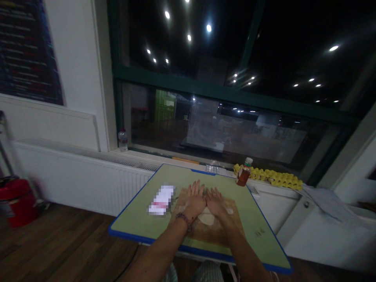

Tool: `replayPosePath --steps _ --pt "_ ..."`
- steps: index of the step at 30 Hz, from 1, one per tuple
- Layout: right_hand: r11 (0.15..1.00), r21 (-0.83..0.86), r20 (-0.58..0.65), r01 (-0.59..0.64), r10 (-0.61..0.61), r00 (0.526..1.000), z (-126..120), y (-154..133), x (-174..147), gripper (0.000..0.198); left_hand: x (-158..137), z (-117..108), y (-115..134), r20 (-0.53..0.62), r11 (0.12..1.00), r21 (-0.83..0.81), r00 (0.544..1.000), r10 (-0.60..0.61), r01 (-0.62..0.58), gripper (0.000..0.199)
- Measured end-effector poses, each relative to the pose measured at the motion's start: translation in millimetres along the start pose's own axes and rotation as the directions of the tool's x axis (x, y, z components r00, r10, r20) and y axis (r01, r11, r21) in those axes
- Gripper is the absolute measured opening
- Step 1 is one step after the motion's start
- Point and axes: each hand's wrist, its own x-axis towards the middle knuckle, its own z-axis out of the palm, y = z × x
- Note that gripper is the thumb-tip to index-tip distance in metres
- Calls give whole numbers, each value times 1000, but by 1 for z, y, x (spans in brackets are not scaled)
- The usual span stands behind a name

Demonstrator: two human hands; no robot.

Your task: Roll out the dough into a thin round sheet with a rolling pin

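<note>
Both my hands lie side by side on a brown board (202, 234), palms down and fingers stretched forward. My left hand (195, 199), with a beaded bracelet at its wrist, rests flat, its thumb side against my right hand (216, 201). Just below the hands a flat, pale piece of what looks like dough (206, 218) shows between my forearms. What lies under the palms is hidden. A small whitish patch (229, 211) sits on the board beside my right wrist.
The board lies on a green table (133, 219) with a blue edge. At left is a blurred white rectangular item (162, 199). A red sauce bottle (243, 176) stands at the back right, before yellow egg trays (272, 177). A radiator (79, 180) runs under the window.
</note>
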Motion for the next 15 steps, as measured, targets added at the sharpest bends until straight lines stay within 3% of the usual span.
replayPosePath --steps 4,8,12,15 --pt "1000 12 -44 11 -11 999 -1 -1 7 41 6 -4 -1 55 997 -27 996 -75 77 53" --pt "1000 13 -77 29 -28 997 10 -1 -12 43 -14 -6 5 92 999 -36 996 10 -7 52" --pt "994 -32 -242 101 -106 964 31 6 -51 49 -47 -12 13 -50 984 -34 983 175 -177 52" --pt "990 -58 -239 131 -141 961 37 9 -60 49 -53 -14 15 -87 978 -35 976 202 -205 51"
